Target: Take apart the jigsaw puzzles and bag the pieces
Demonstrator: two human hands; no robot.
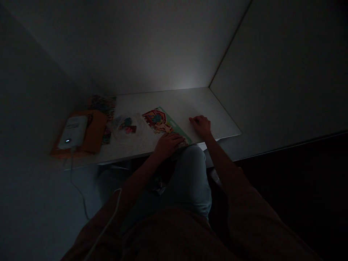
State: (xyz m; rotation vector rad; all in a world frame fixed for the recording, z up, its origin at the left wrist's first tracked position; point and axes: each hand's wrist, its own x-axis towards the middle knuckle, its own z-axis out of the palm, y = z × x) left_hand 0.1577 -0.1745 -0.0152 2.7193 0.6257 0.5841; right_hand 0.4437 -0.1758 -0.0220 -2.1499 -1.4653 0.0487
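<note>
My left hand [169, 144] lies flat on the lower part of a colourful printed sheet [160, 121], at the front edge of the white desk. The sheet has a cartoon picture and a light green border, and the hand hides its lower end. To the right of it, my right hand [201, 126] rests on the desk with its fingers curled and the fingertips together. Whatever they may hold is too dark and small to make out. Left of the sheet is a clear plastic bag [123, 128] with small colourful pieces in or under it.
On the left, a white power bank [74, 131] with a lit spot and a cable [72, 174] lies on an orange box [96, 132]. Another printed sheet [108, 105] is behind it. Walls bound the desk [179, 98] at the back and right. The light is dim.
</note>
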